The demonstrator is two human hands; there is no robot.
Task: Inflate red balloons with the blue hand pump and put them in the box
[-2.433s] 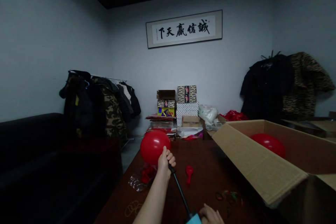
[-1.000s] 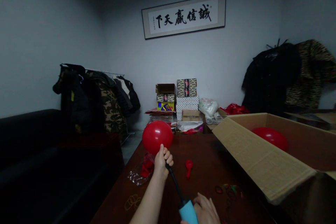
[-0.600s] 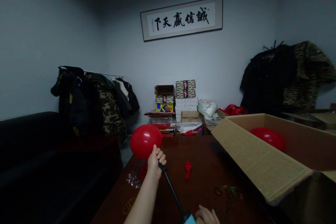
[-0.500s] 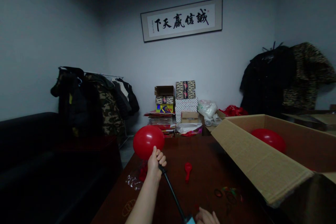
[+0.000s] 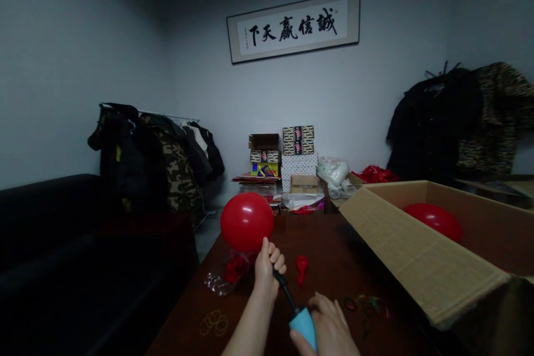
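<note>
My left hand (image 5: 268,268) is closed round the neck of a red balloon (image 5: 246,221) where it fits on the black nozzle end of a hand pump. The balloon stands round and inflated just above my fist. My right hand (image 5: 329,331) grips the pump's light blue handle (image 5: 303,326) near the bottom edge, with the black rod (image 5: 287,293) short between my two hands. A limp red balloon (image 5: 301,267) lies on the dark brown table (image 5: 329,245) just right of my left hand.
A large open cardboard box (image 5: 417,256) at the right holds an inflated red balloon (image 5: 435,221). A clear bag of red balloons (image 5: 231,273), yellow rubber bands (image 5: 213,322) and coloured bands (image 5: 365,306) lie on the table. Stacked boxes (image 5: 297,158) stand at the far end; a black sofa (image 5: 62,245) is left.
My right hand has pushed the blue handle in toward my left hand, so the rod looks shorter. The balloon looks slightly larger and has shifted a little right.
</note>
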